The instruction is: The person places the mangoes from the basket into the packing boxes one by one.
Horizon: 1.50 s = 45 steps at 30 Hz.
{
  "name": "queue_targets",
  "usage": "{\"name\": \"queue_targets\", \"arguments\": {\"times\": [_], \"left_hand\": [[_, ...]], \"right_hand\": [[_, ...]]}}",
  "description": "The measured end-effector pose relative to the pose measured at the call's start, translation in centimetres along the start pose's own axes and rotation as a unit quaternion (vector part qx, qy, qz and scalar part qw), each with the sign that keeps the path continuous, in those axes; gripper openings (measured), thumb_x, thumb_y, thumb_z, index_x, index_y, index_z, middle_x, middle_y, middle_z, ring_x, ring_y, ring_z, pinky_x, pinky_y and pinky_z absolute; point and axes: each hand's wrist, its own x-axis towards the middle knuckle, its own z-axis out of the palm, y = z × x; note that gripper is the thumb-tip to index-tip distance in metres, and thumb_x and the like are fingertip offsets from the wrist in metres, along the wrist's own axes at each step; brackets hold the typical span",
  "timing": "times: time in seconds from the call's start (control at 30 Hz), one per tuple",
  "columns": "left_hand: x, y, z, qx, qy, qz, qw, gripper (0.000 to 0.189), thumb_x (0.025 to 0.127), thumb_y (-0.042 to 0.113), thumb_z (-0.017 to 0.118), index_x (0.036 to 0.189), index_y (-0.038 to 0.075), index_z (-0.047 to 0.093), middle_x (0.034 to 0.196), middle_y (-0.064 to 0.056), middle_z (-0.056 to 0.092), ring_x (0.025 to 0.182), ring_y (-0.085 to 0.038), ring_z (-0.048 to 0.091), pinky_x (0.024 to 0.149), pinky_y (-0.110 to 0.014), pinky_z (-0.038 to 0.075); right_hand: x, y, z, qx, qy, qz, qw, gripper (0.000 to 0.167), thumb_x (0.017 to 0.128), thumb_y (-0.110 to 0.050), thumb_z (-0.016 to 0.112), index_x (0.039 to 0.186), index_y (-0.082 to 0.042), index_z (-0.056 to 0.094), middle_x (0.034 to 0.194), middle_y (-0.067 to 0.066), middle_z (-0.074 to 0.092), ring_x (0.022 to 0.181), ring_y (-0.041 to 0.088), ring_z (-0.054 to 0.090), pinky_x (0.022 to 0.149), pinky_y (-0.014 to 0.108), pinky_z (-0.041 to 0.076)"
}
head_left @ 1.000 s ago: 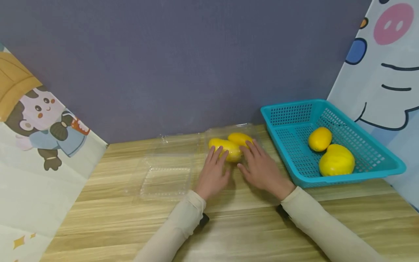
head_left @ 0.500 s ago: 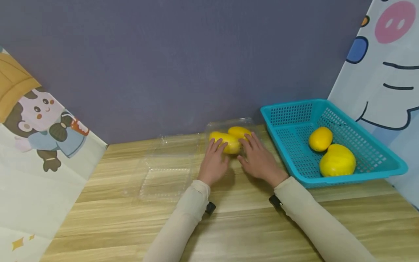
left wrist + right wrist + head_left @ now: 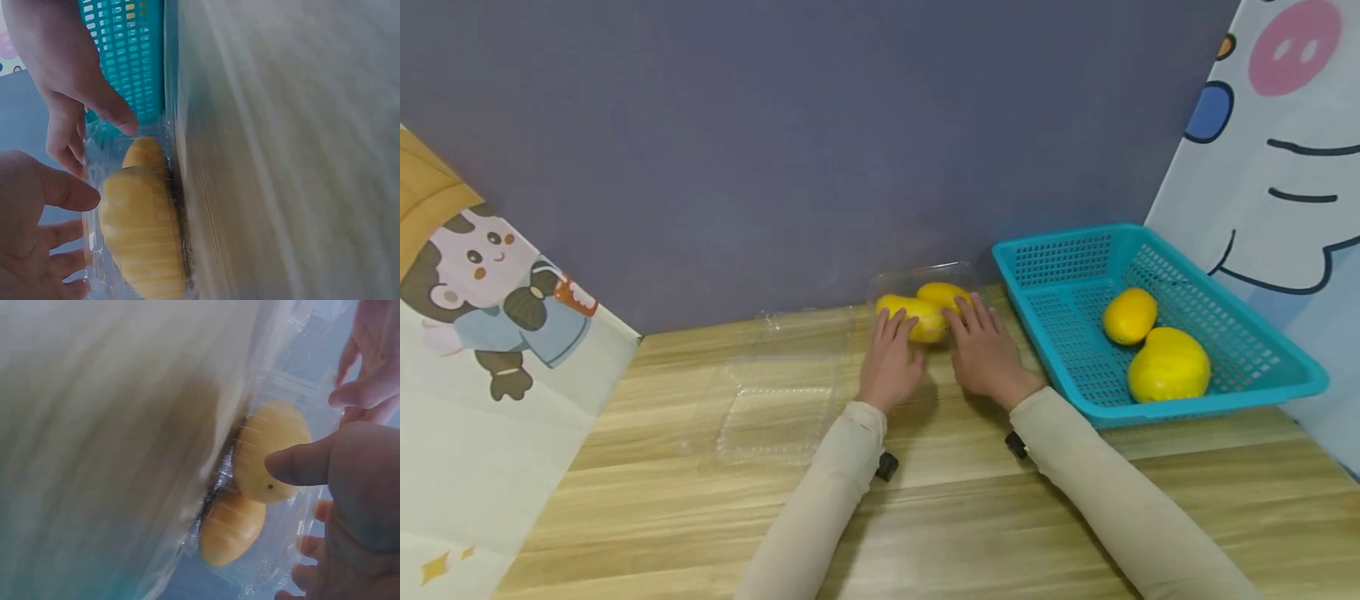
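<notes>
Two yellow mango-like fruits lie in a clear plastic box (image 3: 932, 275) near the back wall: a larger fruit (image 3: 917, 317) on the left and a smaller fruit (image 3: 942, 294) behind it to the right. My left hand (image 3: 891, 362) rests its loosely bent fingers on the near left of the box, over the larger fruit. On the near right, my right hand (image 3: 985, 350) touches the box with its fingers spread. Both wrist views show the fruits through the clear ribbed wall, with the left thumb (image 3: 78, 192) and right thumb (image 3: 297, 465) beside it. Whether a lid covers the box I cannot tell.
A second clear plastic box (image 3: 778, 383) stands on the wooden table (image 3: 647, 500), left of the hands. To the right is a turquoise basket (image 3: 1060, 392) with a small yellow fruit (image 3: 1130, 317) and a larger one (image 3: 1170, 367). A grey wall (image 3: 820, 167) rises behind.
The box with two fruits has slid a little away from me toward the back wall, both hands moving forward with it. The basket and left box stay put.
</notes>
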Motion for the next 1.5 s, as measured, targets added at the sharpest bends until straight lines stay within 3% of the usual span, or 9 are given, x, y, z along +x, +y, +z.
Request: {"name": "queue_targets", "arguments": {"times": [0.13,0.4,0.67,0.83,0.93,1.1,1.23,1.37,1.5], "left_hand": [[-0.1,0.1,0.0,0.011,-0.015,-0.003,0.9998,0.057,0.095,0.020,0.060,0.148,0.009,0.044,0.162,-0.011,0.031,0.155,-0.032,0.013,0.128,-0.044,0.018],[-1.4,1.6,-0.6,-0.004,-0.028,-0.020,0.9994,0.062,0.098,0.029,0.055,0.153,0.011,0.036,0.167,-0.015,0.014,0.156,-0.035,-0.002,0.126,-0.054,0.016],[-5.7,3.8,-1.7,0.042,-0.033,0.066,0.9964,0.060,0.098,0.031,0.054,0.152,0.011,0.038,0.165,-0.018,0.020,0.155,-0.041,0.006,0.123,-0.056,0.025],[-8.8,4.5,-2.5,0.107,-0.060,0.114,0.9859,0.061,0.099,0.035,0.053,0.154,0.016,0.036,0.168,-0.011,0.010,0.156,-0.037,0.004,0.121,-0.054,0.030],[-10.3,4.0,-3.6,0.138,-0.056,0.144,0.9784,0.062,0.098,0.035,0.055,0.155,0.022,0.035,0.170,-0.008,0.002,0.156,-0.036,0.000,0.121,-0.056,0.029],[-11.8,1.2,-6.1,0.170,-0.013,0.141,0.9753,0.063,0.096,0.032,0.061,0.154,0.024,0.038,0.169,-0.009,0.003,0.156,-0.037,-0.001,0.122,-0.060,0.023],[-12.1,-2.6,-8.1,0.174,-0.002,0.096,0.9801,0.061,0.095,0.030,0.062,0.152,0.022,0.041,0.169,-0.010,0.008,0.155,-0.040,-0.001,0.123,-0.063,0.018],[-11.6,-6.9,-10.7,0.134,-0.014,0.024,0.9906,0.060,0.097,0.030,0.060,0.152,0.019,0.039,0.168,-0.016,0.007,0.154,-0.042,-0.002,0.121,-0.067,0.014],[-11.2,-11.3,-13.4,0.093,-0.005,-0.062,0.9938,0.062,0.099,0.030,0.056,0.154,0.012,0.033,0.164,-0.027,0.009,0.151,-0.051,0.007,0.114,-0.074,0.020]], "right_hand": [[-0.3,-0.1,0.1,0.002,-0.001,-0.002,1.0000,0.075,0.098,-0.023,0.057,0.159,-0.013,0.015,0.168,0.015,0.001,0.155,0.038,-0.004,0.126,0.059,0.007],[-2.6,-0.1,0.8,0.002,0.055,-0.038,0.9978,0.075,0.099,-0.040,0.057,0.159,-0.013,0.022,0.168,0.017,0.007,0.155,0.040,0.002,0.125,0.061,0.009],[-6.1,-0.9,0.8,-0.060,0.101,-0.119,0.9859,0.063,0.097,-0.041,0.058,0.152,-0.013,0.042,0.168,0.011,0.013,0.156,0.035,0.007,0.125,0.059,0.015],[-8.1,-1.5,1.1,-0.110,0.094,-0.159,0.9766,0.067,0.094,-0.048,0.058,0.152,-0.018,0.042,0.168,0.008,0.014,0.156,0.032,0.009,0.126,0.058,0.012],[-9.0,-1.6,1.3,-0.097,0.085,-0.168,0.9773,0.068,0.095,-0.055,0.054,0.153,-0.023,0.039,0.169,0.005,0.012,0.157,0.030,0.007,0.126,0.058,0.008],[-10.2,-0.9,1.5,-0.049,0.096,-0.179,0.9779,0.066,0.096,-0.055,0.055,0.151,-0.021,0.044,0.167,0.007,0.019,0.155,0.033,0.012,0.125,0.060,0.011],[-11.4,0.2,1.1,-0.029,0.086,-0.166,0.9819,0.064,0.096,-0.053,0.057,0.151,-0.022,0.044,0.168,0.006,0.018,0.155,0.033,0.012,0.124,0.059,0.012],[-12.5,1.0,0.8,-0.017,0.080,-0.146,0.9859,0.063,0.097,-0.052,0.056,0.152,-0.025,0.042,0.168,0.006,0.016,0.156,0.032,0.008,0.127,0.055,0.000],[-12.8,1.3,0.6,-0.015,0.088,-0.145,0.9854,0.063,0.098,-0.052,0.054,0.153,-0.025,0.039,0.168,0.007,0.015,0.156,0.034,0.008,0.127,0.047,-0.013]]}}
